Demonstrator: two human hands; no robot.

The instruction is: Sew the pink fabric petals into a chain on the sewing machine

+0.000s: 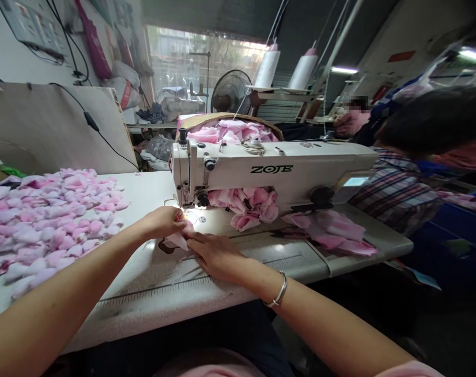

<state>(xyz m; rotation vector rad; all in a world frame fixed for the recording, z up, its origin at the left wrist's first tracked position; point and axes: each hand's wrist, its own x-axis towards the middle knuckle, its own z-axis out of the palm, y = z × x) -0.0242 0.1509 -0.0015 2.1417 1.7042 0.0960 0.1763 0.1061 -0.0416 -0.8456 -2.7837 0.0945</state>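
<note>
A white worktable (147, 184), its front edge marked with a printed ruler, stretched across the scene. To the right was another person in a checked shirt (398, 188), blurred. A white ZOJE sewing machine (230, 170) stood on the table, and a broad heap of pink and pale lilac pieces (57, 225) covered the left side. Pink cloth (335, 230) lay at the machine's right end, and a smaller pink bunch (247, 207) showed beneath its arm. The right hand (218, 255) lay low over the tabletop, fingers stretched toward the left and touching the work; whether they gripped it, I could not tell. The left hand (167, 221) had its fingers pinched on the same work, close by the needle area. Two white thread cones (268, 67) stood above the machine. The small pink piece (178, 241) lay between the hands, just in front of the needle area. A silver bangle (284, 291) circled the right wrist.
</note>
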